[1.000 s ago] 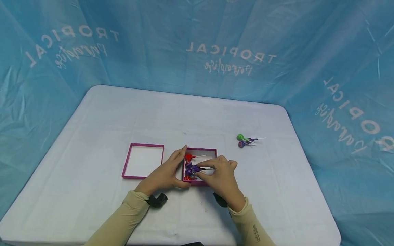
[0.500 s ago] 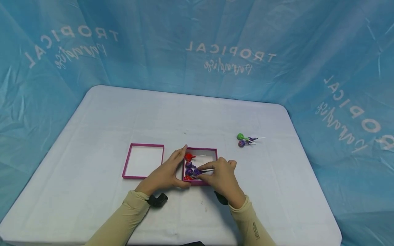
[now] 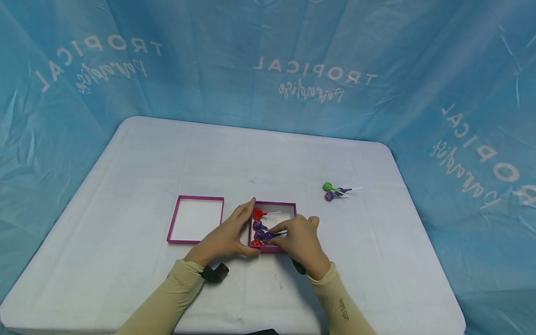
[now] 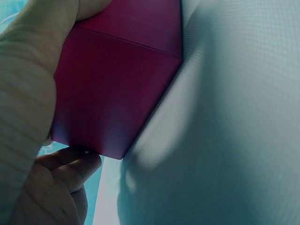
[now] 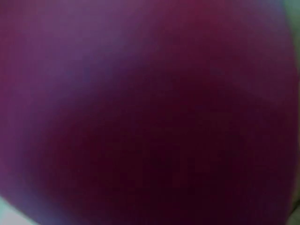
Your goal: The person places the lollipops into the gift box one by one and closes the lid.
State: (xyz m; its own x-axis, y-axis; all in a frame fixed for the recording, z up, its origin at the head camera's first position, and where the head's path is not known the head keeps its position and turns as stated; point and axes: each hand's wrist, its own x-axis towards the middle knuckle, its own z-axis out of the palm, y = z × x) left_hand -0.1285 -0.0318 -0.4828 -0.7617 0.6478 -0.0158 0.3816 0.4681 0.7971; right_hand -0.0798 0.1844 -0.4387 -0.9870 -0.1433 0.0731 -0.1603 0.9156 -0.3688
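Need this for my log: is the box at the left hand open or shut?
Open: the head view shows lollipops inside the box, no lid over it.

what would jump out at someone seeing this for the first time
Probably the pink box near the middle of the white table, where the left hand grips its left end and the right hand pinches a purple lollipop. Next, perhaps the bright green lollipop on the table to the right. Behind, the lettered blue curtain fills the view's top.

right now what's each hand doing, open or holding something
Left hand: closed, gripping the magenta box at its left end.
Right hand: closed, pinching a purple lollipop.
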